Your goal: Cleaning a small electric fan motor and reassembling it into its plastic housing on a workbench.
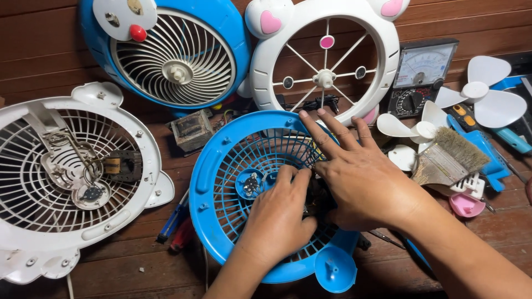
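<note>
Both hands work inside the blue grille (221, 182), which lies face-up on the wooden tabletop (33, 44), center-front. Left hand (277, 218) has fingers curled narrow, tips pressed at a dark part (317, 194) in the grille's middle; can't tell if it's actually gripped. Right hand (363, 182) lies over the same spot, fingers spread wide & flat on the mesh. White grille (33, 188) w/ wiring sits to the left, blue fan front (177, 61) & white frame (327, 66) behind. Brush (449, 158), meter (421, 75), white blades (490, 91) off right.
</note>
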